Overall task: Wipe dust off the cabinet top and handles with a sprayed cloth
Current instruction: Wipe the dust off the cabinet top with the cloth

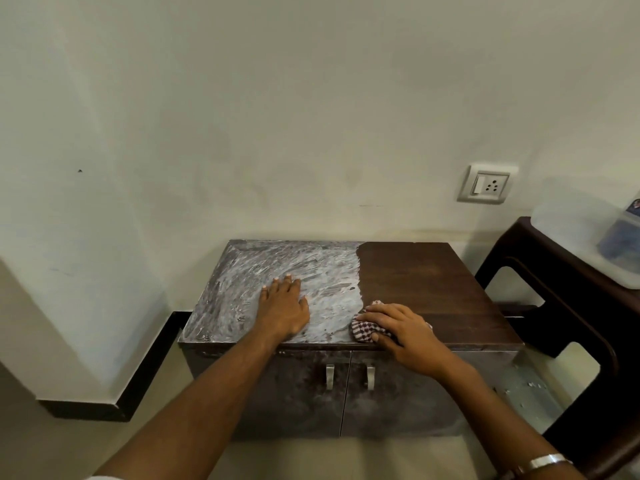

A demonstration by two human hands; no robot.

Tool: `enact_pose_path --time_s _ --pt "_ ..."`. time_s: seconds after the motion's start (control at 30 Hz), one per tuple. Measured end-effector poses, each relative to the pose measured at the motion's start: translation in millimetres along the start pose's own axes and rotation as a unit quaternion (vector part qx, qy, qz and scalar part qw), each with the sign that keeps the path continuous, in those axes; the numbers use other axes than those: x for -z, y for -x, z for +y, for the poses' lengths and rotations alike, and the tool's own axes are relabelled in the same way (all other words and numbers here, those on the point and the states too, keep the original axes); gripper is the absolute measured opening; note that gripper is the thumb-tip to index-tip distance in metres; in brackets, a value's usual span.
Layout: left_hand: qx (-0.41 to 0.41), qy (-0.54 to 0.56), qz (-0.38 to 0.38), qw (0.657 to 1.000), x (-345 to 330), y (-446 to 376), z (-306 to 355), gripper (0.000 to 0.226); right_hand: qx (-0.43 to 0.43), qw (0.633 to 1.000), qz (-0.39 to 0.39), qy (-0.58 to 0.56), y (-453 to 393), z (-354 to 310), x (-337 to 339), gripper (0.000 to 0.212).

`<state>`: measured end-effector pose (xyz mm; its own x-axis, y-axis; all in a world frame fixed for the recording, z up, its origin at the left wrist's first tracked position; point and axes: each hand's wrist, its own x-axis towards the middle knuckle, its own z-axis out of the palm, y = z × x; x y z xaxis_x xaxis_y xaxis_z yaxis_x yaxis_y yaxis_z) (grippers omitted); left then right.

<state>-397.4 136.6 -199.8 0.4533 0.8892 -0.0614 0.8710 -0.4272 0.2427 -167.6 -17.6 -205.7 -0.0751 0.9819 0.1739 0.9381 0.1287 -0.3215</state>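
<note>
A low dark-brown cabinet stands against the wall; its top (433,285) is bare brown wood on the right and smeared with white dust (277,268) on the left. My left hand (282,308) lies flat, fingers straight, on the dusty part. My right hand (398,327) presses a red-and-white checked cloth (363,332) onto the top near the front edge, at the border between dusty and bare wood. Two metal handles (330,375) (370,375) sit side by side on the dusty doors below.
A dark chair or stool (568,306) stands close on the right and carries a translucent plastic box (588,237). A wall socket (486,184) is above the cabinet's right end. The floor's black skirting (145,368) runs on the left.
</note>
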Motion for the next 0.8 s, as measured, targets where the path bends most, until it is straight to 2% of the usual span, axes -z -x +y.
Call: enact_pose_path --time_s 0.13,0.3,0.5,0.67,0.8 --pt "0.014 0.002 0.0 1.0 3.4 2.4 -13.1 0.061 -0.038 0.999 0.01 0.026 -9.8 -8.0 2.9 0.041" --pt "0.018 0.009 -0.007 1.0 3.1 2.9 -16.4 0.061 0.013 1.0 -0.002 0.006 0.8 -9.8 -6.7 0.047" --pt "0.017 0.006 -0.006 1.0 3.4 3.9 -18.5 0.061 -0.029 0.999 -0.003 0.022 -7.6 -9.0 5.0 0.041" --pt "0.02 0.013 -0.006 1.0 2.4 4.1 -18.3 0.061 0.014 1.0 0.004 0.005 -3.2 -24.2 -8.9 0.048" --pt "0.02 0.017 -0.004 1.0 2.9 3.7 -20.8 0.061 0.013 1.0 -0.01 0.003 -4.9 -13.5 -3.6 0.047"
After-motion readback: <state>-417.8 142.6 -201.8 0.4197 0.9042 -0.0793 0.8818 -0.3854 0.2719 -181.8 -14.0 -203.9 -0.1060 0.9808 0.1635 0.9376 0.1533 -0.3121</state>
